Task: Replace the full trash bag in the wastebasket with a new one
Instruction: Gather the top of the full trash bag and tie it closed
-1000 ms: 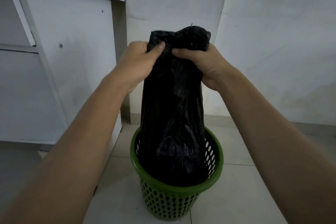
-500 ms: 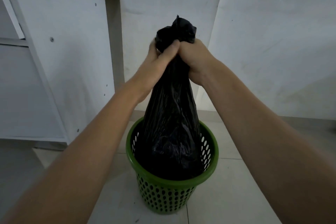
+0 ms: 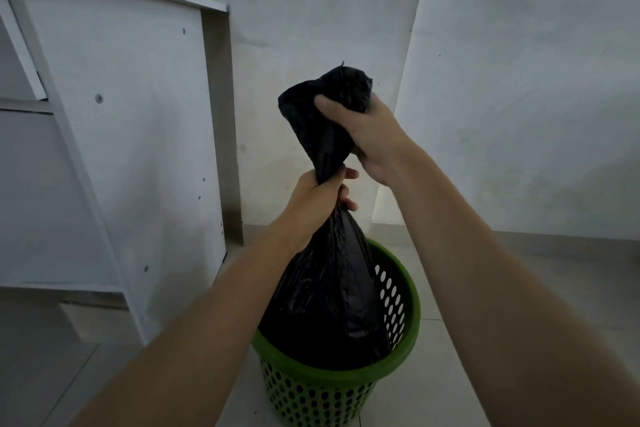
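Our left hand (image 3: 320,199) fists the upright black plastic trash bag's (image 3: 329,295) neck directly below our right hand (image 3: 367,135), which clutches its bunched top.

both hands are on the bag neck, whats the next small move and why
Probably loop the loose top round with the right hand to knot it. The left hand grips the trash bag closed at its neck lower down, and the bag's bottom sits in the green wastebasket, so its weight looks supported.

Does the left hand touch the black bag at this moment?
Touching. The head view shows the left hand with its fingers curled round the twisted neck of the black bag, below the right hand.
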Motion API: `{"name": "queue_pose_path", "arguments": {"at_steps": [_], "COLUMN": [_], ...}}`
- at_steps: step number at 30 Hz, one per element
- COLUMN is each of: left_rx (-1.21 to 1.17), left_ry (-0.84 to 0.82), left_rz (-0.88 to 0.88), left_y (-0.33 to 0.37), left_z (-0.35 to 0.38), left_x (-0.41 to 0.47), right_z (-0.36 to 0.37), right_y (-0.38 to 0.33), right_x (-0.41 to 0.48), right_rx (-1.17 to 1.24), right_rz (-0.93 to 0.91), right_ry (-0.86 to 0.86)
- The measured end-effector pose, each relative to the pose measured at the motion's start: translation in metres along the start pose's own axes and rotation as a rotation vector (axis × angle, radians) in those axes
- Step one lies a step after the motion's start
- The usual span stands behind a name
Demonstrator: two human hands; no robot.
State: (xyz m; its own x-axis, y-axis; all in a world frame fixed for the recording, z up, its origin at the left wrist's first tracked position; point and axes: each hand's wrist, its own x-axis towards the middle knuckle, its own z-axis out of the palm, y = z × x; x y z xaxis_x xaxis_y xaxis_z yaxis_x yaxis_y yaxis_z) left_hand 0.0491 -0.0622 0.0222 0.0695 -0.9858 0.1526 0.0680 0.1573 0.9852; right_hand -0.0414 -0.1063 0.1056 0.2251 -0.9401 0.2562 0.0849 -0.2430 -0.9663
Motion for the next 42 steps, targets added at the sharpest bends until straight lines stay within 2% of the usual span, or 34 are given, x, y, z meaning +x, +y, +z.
{"name": "queue_pose_path", "arguments": {"at_steps": [2,4,6,8,10,13,17,19,22,24,26,28,30,33,37,39,42], "left_rx": [-0.055,-0.073,-0.124,-0.180,-0.199,-0.280,-0.330,-0.132,0.521,0.898,1.070,1.025,0.825,0.581,0.482,0.521,0.573], "left_ry": [0.023,0.070,0.111,0.093,0.066,0.030,0.026,0.010,-0.173,-0.330,-0.477,-0.550,-0.522,-0.342,-0.124,-0.023,0.066], "left_rz": [-0.049,-0.094,-0.140,-0.169,-0.195,-0.228,-0.241,-0.178,-0.043,-0.139,-0.286,-0.267,-0.141,-0.003,0.070,0.048,-0.108], "left_y": [-0.001,0.000,0.001,-0.002,-0.005,-0.011,-0.018,-0.017,-0.011,-0.016,-0.035,-0.068,-0.104,-0.142,-0.156,-0.156,-0.155], "left_z": [-0.001,0.001,0.005,0.009,0.014,0.018,0.017,0.006,-0.030,-0.058,-0.073,-0.070,-0.053,-0.031,-0.018,-0.009,0.001], "left_x": [0.004,0.009,0.014,0.018,0.020,0.022,0.023,0.023,0.018,0.014,0.003,-0.011,-0.023,-0.024,-0.013,-0.010,-0.008], "right_z": [-0.021,-0.039,-0.043,-0.035,-0.022,-0.005,0.009,0.011,0.009,0.008,0.007,0.008,0.010,0.010,0.007,0.007,0.004], "right_y": [0.024,0.061,0.097,0.123,0.144,0.158,0.164,0.164,0.165,0.164,0.163,0.159,0.154,0.151,0.152,0.154,0.161], "right_x": [-0.009,-0.022,-0.041,-0.061,-0.070,-0.069,-0.064,-0.063,-0.059,-0.055,-0.052,-0.049,-0.046,-0.040,-0.031,-0.028,-0.021], "right_rx": [-0.136,-0.083,-0.003,-0.165,-0.276,-0.140,-0.083,-0.027,-0.006,0.003,0.047,0.122,0.181,0.304,0.503,0.556,0.515], "right_rz": [-0.014,0.063,0.160,0.224,0.132,-0.031,0.045,0.129,0.227,0.256,0.275,0.306,0.371,0.495,0.622,0.647,0.656], "right_ry": [-0.084,-0.214,-0.420,-0.563,-0.509,-0.232,0.019,0.080,0.112,0.110,0.101,0.105,0.134,0.193,0.253,0.253,0.168]}}
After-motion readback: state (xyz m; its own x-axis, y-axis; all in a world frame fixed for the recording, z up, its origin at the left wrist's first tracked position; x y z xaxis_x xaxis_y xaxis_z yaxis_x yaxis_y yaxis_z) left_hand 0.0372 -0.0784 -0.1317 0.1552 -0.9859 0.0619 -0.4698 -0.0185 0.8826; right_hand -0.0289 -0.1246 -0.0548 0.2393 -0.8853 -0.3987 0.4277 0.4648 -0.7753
